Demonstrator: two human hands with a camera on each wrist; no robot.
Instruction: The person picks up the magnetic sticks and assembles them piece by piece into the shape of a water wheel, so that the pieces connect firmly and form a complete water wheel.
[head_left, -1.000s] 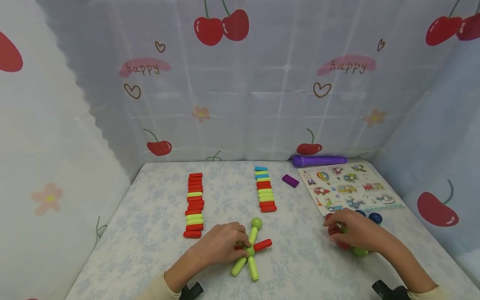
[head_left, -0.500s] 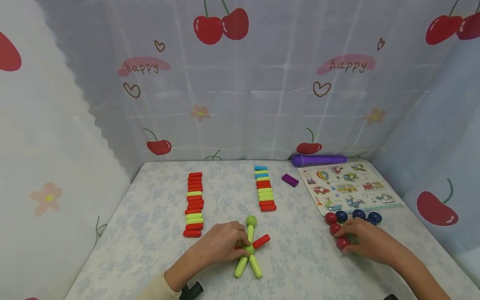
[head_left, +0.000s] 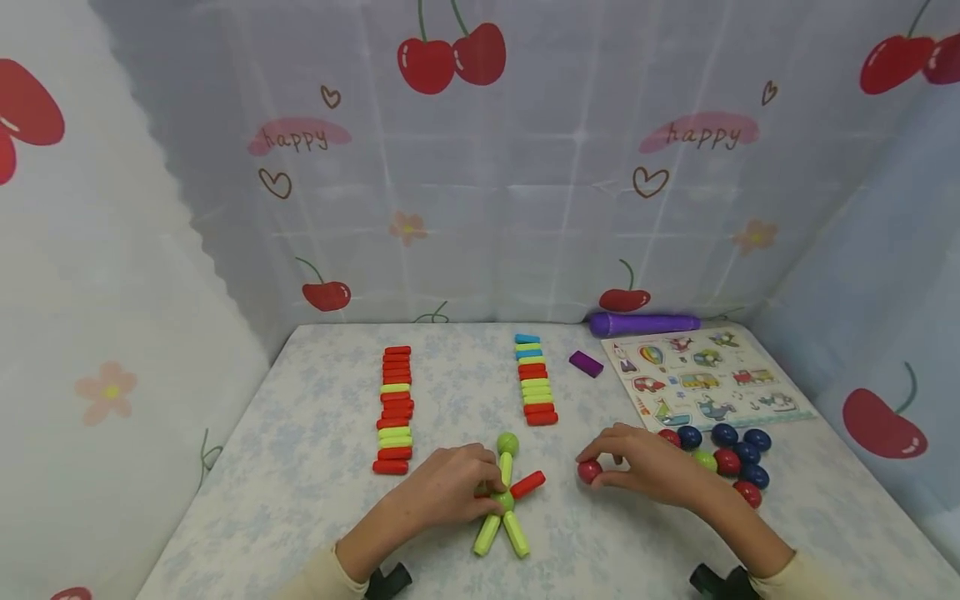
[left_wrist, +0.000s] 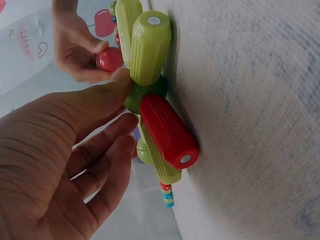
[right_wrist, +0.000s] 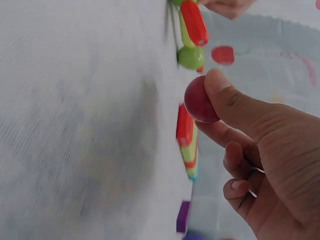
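Note:
My left hand pinches the green centre ball of a small stick figure made of magnetic rods and balls. Green rods form its legs and neck, red rods its arms, and a green ball its head. Between thumb and fingers my right hand holds a red ball, to the right of the figure. In the left wrist view that red ball shows behind the figure's green legs.
Red, green and blue rods lie in two columns, one at left and one behind the figure. Several balls cluster at right below a picture board. A purple block and purple microphone-shaped stick lie at the back.
My right hand has picked a red ball from the cluster and carried it left toward the figure. The figure has turned slightly under my left hand, which stays on it.

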